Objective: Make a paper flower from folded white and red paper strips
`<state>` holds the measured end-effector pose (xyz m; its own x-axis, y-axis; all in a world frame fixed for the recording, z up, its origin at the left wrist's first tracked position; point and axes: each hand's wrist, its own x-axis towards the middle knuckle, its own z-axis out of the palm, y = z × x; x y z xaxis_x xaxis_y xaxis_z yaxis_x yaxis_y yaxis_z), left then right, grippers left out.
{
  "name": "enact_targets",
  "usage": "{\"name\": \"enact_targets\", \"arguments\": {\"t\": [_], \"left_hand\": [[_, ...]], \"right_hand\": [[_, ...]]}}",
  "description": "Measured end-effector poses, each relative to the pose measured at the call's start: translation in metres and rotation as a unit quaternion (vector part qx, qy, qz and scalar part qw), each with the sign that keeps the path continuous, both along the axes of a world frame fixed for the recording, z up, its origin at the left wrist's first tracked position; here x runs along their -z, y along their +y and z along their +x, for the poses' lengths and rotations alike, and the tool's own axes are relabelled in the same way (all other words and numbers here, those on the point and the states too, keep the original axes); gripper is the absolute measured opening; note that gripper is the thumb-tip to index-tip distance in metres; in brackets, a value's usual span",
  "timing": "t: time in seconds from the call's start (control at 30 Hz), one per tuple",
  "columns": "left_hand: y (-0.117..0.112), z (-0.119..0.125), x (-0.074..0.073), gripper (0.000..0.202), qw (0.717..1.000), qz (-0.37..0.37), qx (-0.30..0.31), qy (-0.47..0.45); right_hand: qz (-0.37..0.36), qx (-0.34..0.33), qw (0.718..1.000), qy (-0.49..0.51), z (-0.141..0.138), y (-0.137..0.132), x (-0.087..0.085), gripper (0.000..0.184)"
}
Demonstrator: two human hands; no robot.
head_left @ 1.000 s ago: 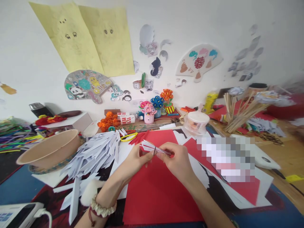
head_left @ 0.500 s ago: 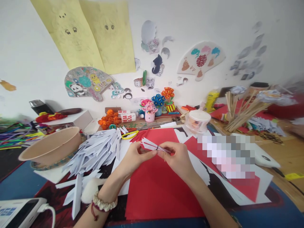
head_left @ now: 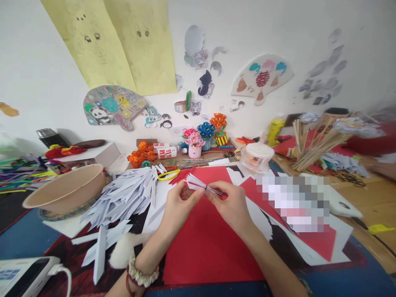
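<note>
A small bundle of folded paper strips [head_left: 195, 182], white with some red, is tied at its middle by a dark band [head_left: 206, 187]. My left hand [head_left: 182, 202] pinches the bundle near the band, and its left end fans out above the fingers. The narrower right end is held between the thumb and fingers of my right hand [head_left: 229, 202]. Both hands hover over a stack of red paper [head_left: 213, 247]. Left of them lies a heap of folded white paper strips [head_left: 126, 196].
A beige bowl [head_left: 68, 187] stands at the left, with a power bank [head_left: 27, 276] and cable in front. Yellow-handled scissors [head_left: 169, 175], pipe-cleaner flowers [head_left: 194, 142] and a round plastic tub [head_left: 257, 156] line the back. Wooden sticks [head_left: 318, 144] and black bands [head_left: 350, 179] lie right.
The bundle's left end has turned and spread, showing more red and more folded edges. My left hand has shifted slightly, with fingers repositioned beneath the bundle. My right hand keeps its grip.
</note>
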<state>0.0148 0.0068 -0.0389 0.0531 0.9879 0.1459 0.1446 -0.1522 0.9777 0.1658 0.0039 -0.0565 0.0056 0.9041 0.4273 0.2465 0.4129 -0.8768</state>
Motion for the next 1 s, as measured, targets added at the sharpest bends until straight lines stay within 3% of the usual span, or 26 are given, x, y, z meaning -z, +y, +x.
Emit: {"name": "enact_targets", "arguments": {"t": [0.1, 0.17, 0.23, 0.33, 0.47, 0.57, 0.83, 1.0], "left_hand": [[-0.002, 0.002, -0.002, 0.036, 1.0, -0.001, -0.017, -0.012], [-0.003, 0.001, -0.003, 0.038, 1.0, -0.004, -0.025, -0.011], [-0.002, 0.0, -0.003, 0.038, 1.0, -0.005, -0.027, -0.007], [0.0, -0.003, -0.003, 0.037, 1.0, -0.005, -0.02, 0.0], [0.001, -0.006, -0.005, 0.036, 1.0, -0.009, -0.01, 0.007], [0.0, -0.006, -0.006, 0.036, 1.0, -0.012, 0.0, 0.011], [-0.001, -0.001, -0.007, 0.039, 0.999, 0.018, -0.019, 0.027], [-0.001, 0.0, -0.002, 0.039, 0.998, 0.027, -0.061, 0.007]], "right_hand": [[0.085, 0.022, 0.995, -0.053, -0.003, -0.001, 0.001, 0.01], [0.103, 0.017, 0.993, -0.062, -0.004, -0.001, 0.002, 0.008], [0.077, 0.004, 0.996, -0.049, -0.004, -0.001, 0.003, 0.006], [-0.024, -0.053, 0.998, 0.007, -0.001, 0.002, 0.003, 0.009], [-0.146, -0.171, 0.97, 0.093, 0.003, 0.004, 0.001, 0.027], [-0.197, -0.203, 0.949, 0.138, 0.006, 0.004, -0.002, 0.038], [-0.176, -0.149, 0.964, 0.132, 0.005, 0.001, -0.003, 0.033], [-0.142, -0.162, 0.973, 0.082, 0.001, 0.001, 0.0, 0.027]]}}
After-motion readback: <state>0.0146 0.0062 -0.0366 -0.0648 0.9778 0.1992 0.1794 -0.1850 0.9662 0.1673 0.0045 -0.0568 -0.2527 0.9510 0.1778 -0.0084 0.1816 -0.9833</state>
